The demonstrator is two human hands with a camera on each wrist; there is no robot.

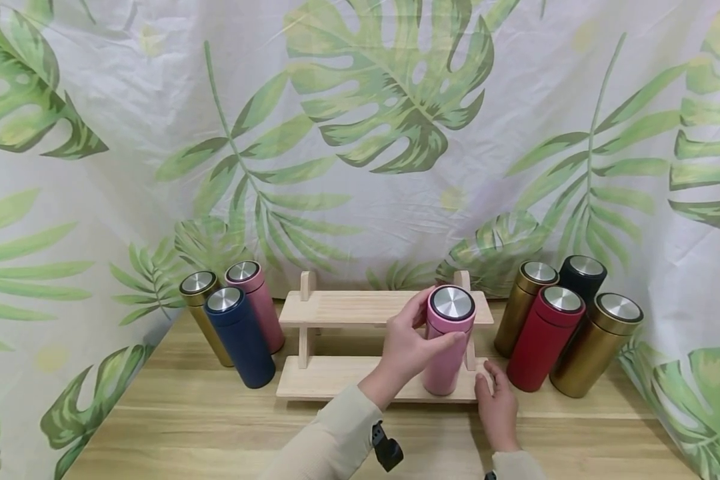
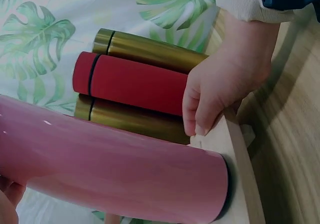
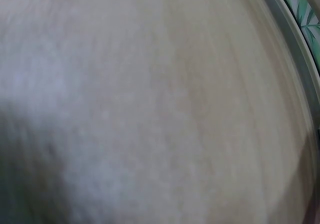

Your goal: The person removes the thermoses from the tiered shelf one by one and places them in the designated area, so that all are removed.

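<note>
My left hand (image 1: 409,348) grips a pink thermos bottle (image 1: 445,363) near its top, with the thumb across the front and fingers behind. The bottle stands upright at the right part of the lower board of a two-tier wooden shelf (image 1: 330,378); in the left wrist view its dark base meets the board or sits just over it. At the right end of that board, my right hand (image 1: 498,408) holds the edge, its fingers curled against the wood in the left wrist view. The right wrist view shows only blurred wood-grain surface.
Right of the shelf stand a red bottle (image 1: 540,347), a black one (image 1: 583,275) and two gold ones, the nearer gold bottle (image 1: 597,353) outermost. To the left are a blue bottle (image 1: 243,347), a gold one (image 1: 207,320) and another pink bottle (image 1: 264,307). A leaf-print cloth (image 1: 396,200) hangs behind.
</note>
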